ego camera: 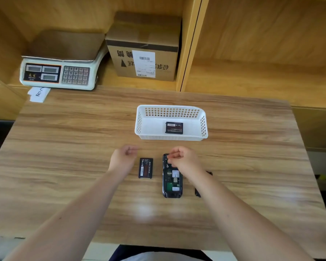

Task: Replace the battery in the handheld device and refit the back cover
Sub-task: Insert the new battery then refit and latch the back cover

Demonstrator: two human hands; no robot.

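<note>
The black handheld device (172, 182) lies face down on the wooden table (73, 147), its battery bay open and bare. A black battery (145, 168) lies on the table just left of it. My left hand (123, 157) hovers left of that battery, fingers curled, holding nothing. My right hand (183, 160) rests over the device's top end with fingers curled; I cannot tell if it grips anything. The black back cover (198, 192) lies right of the device, mostly hidden under my right forearm. A second battery (174, 127) lies inside the white basket (145, 110).
The white perforated basket stands behind the device. A digital weighing scale (58, 72) and a cardboard box (143, 48) sit on the shelf at the back left. A paper note (38, 94) lies by the scale.
</note>
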